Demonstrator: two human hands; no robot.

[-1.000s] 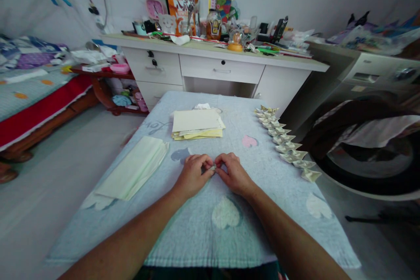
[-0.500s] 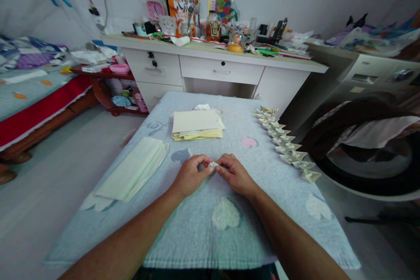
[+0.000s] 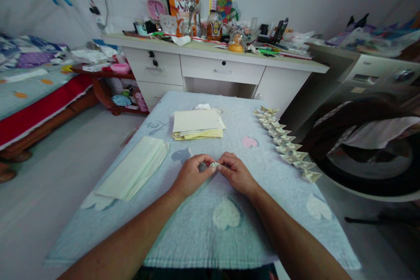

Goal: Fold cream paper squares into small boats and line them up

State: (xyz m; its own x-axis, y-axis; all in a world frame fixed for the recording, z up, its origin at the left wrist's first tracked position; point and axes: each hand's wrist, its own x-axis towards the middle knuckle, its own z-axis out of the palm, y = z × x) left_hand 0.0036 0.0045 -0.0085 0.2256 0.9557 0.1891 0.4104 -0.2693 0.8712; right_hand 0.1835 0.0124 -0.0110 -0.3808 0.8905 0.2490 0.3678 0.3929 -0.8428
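Both hands meet over the middle of the cloth-covered table (image 3: 197, 236). Between their fingertips is a small folded piece of paper (image 3: 214, 165), mostly hidden by the fingers. My left hand (image 3: 193, 175) pinches its left side with thumb and forefinger. On the other side, my right hand (image 3: 235, 173) pinches it the same way. Beyond the hands lies a stack of cream and yellow paper sheets (image 3: 197, 122). To the left rests a pile of pale green paper (image 3: 134, 168). A row of folded paper boats (image 3: 285, 140) runs along the table's right side.
A white desk (image 3: 223, 69) crowded with jars, a snack bag (image 3: 183, 2) and small items stands beyond the table. At right is a front-loading washing machine (image 3: 370, 70) with cloth in its open door. A bed (image 3: 42, 92) is at the left.
The hands stay in nearly the same place, still pinching the small paper, whose visible part has shifted slightly between the fingertips. The view has moved only a little.
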